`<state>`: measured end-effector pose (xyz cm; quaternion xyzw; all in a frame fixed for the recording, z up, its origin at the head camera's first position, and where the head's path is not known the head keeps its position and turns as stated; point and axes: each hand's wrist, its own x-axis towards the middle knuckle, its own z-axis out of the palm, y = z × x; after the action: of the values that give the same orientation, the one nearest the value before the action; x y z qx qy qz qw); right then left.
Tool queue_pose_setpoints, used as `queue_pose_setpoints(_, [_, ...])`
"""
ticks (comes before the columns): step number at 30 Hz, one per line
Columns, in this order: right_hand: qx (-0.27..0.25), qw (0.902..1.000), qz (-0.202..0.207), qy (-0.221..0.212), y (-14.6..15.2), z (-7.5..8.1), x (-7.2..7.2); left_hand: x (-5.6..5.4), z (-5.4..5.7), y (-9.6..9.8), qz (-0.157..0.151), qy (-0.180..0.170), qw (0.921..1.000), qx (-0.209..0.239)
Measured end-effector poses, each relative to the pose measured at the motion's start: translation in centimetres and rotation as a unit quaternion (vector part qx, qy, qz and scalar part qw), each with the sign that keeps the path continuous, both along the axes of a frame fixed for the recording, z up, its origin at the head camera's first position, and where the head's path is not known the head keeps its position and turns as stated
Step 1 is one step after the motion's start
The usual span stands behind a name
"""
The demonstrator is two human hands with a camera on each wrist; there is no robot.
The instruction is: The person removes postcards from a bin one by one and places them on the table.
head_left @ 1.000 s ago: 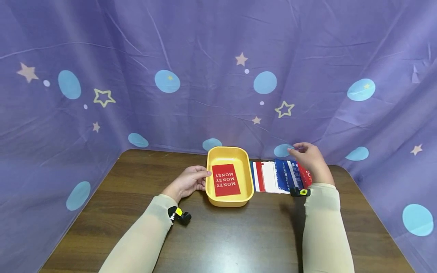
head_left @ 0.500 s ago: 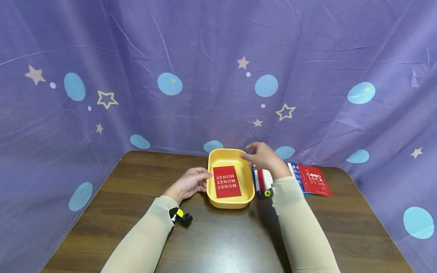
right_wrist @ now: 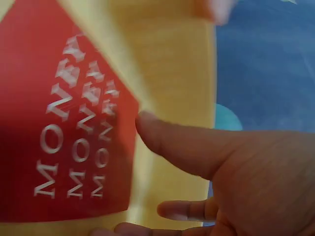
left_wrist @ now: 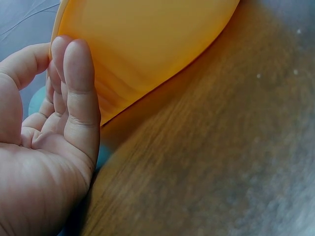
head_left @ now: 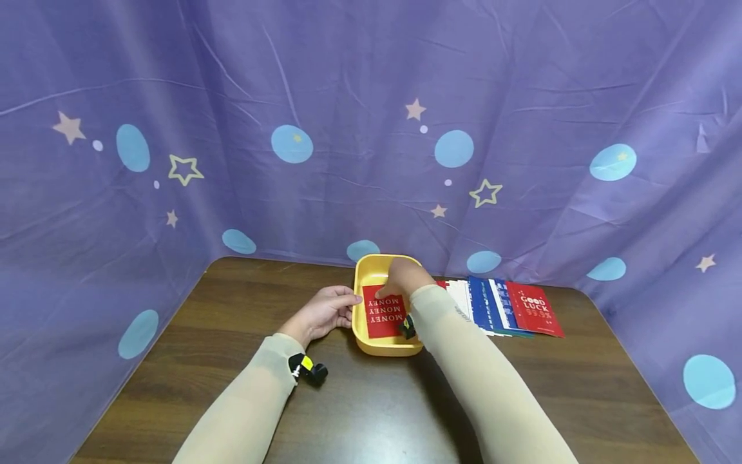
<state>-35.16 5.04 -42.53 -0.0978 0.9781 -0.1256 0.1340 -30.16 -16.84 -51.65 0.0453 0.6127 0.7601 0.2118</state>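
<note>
A yellow plastic tray [head_left: 371,348] stands on the table with a red card [head_left: 382,325] printed MONEY lying flat in it. My left hand [head_left: 326,308] holds the tray's left rim; in the left wrist view its thumb and fingers lie on either side of the tray's edge [left_wrist: 142,49]. Reaching into the tray from the right is my right hand [head_left: 406,276], over the card's far part. In the right wrist view its thumb [right_wrist: 182,147] is stretched out at the red card's edge [right_wrist: 98,196], the fingers are apart and partly out of frame, and nothing is gripped.
Right of the tray, a fanned row of overlapping cards lies on the brown table [head_left: 324,412]: white ones [head_left: 459,295], blue ones [head_left: 481,303] and a red GOOD LUCK card [head_left: 534,306] at the end. A purple curtain [head_left: 359,96] hangs behind.
My right hand has moved left from above the fanned cards, across the tray's right rim and down into the tray. The left hand keeps its hold on the rim.
</note>
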Motion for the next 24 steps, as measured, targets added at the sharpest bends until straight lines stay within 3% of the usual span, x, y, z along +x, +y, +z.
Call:
queue_pose_setpoints(4, [0.037, 0.9991, 0.011, 0.016, -0.7, -1.4, -0.6, 0.0, 0.0, 0.0, -0.002, -0.003, 1.0000, -0.001])
queue_pose_setpoints(11, [0.050, 0.9983, 0.015, -0.028, -1.1, -3.5, -2.4, 0.3, -0.2, -0.1, 0.002, -0.007, 1.0000, -0.001])
queue_pose_setpoints(14, [0.041, 0.9986, 0.014, -0.028, -1.1, -4.1, -3.1, 0.3, -0.1, 0.0, 0.003, -0.004, 1.0000, 0.000])
queue_pose_setpoints(21, [0.008, 0.9994, 0.022, 0.025, -0.1, -1.8, -1.1, 0.2, 0.1, 0.1, 0.002, -0.001, 1.0000, -0.003])
queue_pose_setpoints(24, [-0.006, 0.9990, 0.016, 0.042, 0.8, -3.9, -3.5, 0.2, 0.1, 0.1, 0.004, 0.000, 1.0000, -0.002])
